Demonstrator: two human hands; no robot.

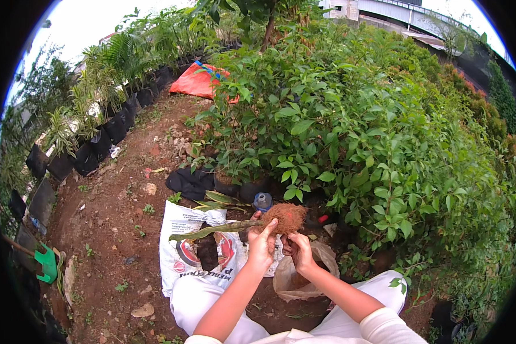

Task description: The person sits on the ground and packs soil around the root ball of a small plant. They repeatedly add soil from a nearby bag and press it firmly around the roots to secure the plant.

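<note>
A ball of brown coconut fibre [290, 215] wraps the base of a long snake plant leaf [206, 231], which points to the left. My left hand [261, 241] holds this bundle where leaf and fibre meet, thumb on top. At the lower edge of the ball, my right hand [300, 250] has its fingertips curled against the fibre; what they pinch is hidden. Under the leaf lies a white printed sack [176, 225] with a dark hole showing soil [207, 253]. Below my right hand stands an open clear plastic bag [284, 281] with brown material inside.
Just beyond the ball stands a blue-tinted plastic bottle [263, 201], near cut snake plant leaves [221, 198] and a black cloth [191, 182]. Dense leafy shrubs [327, 129] crowd the right. Black planter bags [116, 127] line the left, with a green plastic tool head [46, 263] nearer.
</note>
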